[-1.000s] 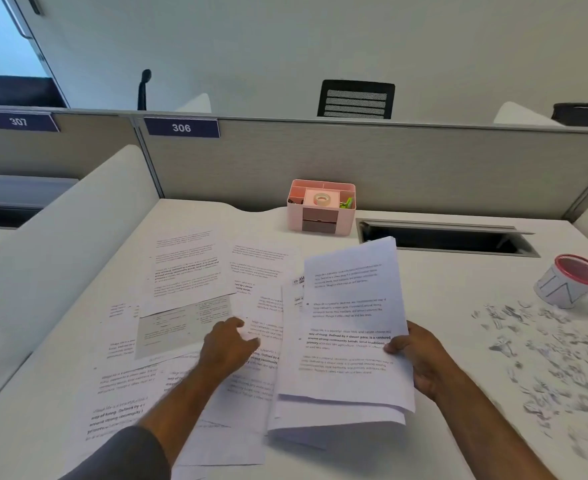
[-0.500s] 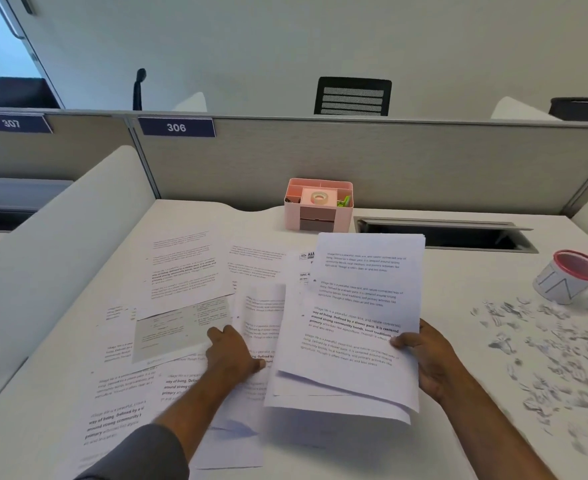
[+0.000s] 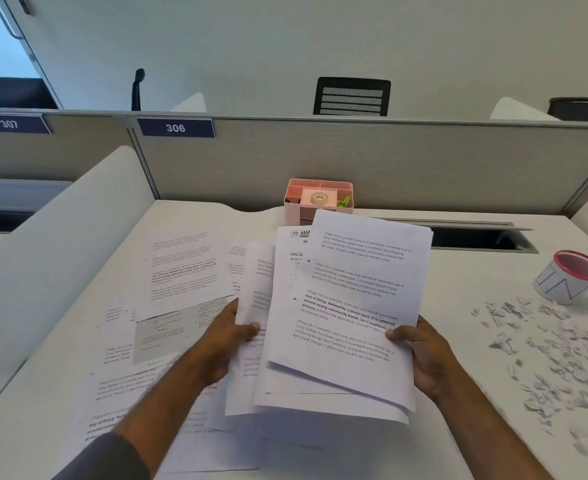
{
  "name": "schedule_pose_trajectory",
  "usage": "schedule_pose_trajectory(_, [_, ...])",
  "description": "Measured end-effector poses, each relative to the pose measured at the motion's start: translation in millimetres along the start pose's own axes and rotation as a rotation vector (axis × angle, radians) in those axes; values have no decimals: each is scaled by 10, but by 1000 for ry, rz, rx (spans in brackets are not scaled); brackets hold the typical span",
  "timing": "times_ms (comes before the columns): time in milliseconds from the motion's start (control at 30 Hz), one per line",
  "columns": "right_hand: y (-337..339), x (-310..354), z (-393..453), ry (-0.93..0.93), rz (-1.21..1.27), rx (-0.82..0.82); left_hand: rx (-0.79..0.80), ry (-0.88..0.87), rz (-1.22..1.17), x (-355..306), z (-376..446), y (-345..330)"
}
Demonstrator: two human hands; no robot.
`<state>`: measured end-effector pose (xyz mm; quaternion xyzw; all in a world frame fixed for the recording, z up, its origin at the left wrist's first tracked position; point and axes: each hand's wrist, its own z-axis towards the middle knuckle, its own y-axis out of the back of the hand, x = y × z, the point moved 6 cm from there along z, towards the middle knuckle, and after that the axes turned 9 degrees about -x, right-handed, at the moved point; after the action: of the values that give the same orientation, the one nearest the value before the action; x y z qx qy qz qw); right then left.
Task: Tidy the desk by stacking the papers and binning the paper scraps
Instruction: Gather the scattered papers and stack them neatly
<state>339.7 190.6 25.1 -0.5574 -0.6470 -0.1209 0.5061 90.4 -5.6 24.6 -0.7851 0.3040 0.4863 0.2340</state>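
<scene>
My right hand [image 3: 420, 355] grips the right edge of a small stack of printed sheets [image 3: 348, 306], lifted and tilted above the white desk [image 3: 458, 427]. My left hand [image 3: 225, 337] pinches another printed sheet [image 3: 251, 306] by its left edge, thumb on top, just beside and partly under that stack. More printed papers [image 3: 178, 268] lie spread over the left half of the desk. Many small paper scraps [image 3: 562, 358] are scattered on the right side. A small white bin with a red rim [image 3: 569, 277] lies tipped on its side beyond the scraps.
A pink desk organiser [image 3: 315, 199] with a tape roll stands at the back centre against the grey partition [image 3: 389, 161]. An open cable slot [image 3: 476, 237] runs along the back right. A white side divider [image 3: 60, 244] borders the desk on the left.
My left hand went from lying on the spread papers to lifting one sheet beside the stack. My right hand's stack rose and shifted slightly left, now covering the organiser's lower front.
</scene>
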Motion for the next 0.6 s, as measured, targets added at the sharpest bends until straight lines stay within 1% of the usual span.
schedule_pose_trajectory(67, [-95,-17,-7,-4,-9,10,84,37,-121,-58,-53,-95])
schedule_pose_trajectory(133, [-168,-36,-5,-2,-45,2,91,118,-295,-105,-89,-137])
schedule_pose_trajectory(167, [-199,-43,-3,4,-70,-6,87,146,-351,-143,-100,-146])
schedule_pose_trajectory(200, [-228,-48,-1,10,-94,-12,102,151,-358,-191,-108,-158])
schedule_pose_trajectory(267, [-284,-59,-7,20,-121,-19,125,121,-281,-298,-116,-186])
schedule_pose_trajectory(367, [-344,-108,-31,12,-130,-16,102,17,-63,-477,-138,-244])
schedule_pose_trajectory(467, [-371,-194,-53,-44,-100,-2,76,-41,55,-654,-183,-301])
schedule_pose_trajectory(533, [-404,-264,-83,-131,-41,23,131,-59,79,-775,-218,-360])
schedule_pose_trajectory(600, [-465,-323,-115,-225,39,58,234,-68,51,-865,-272,-428])
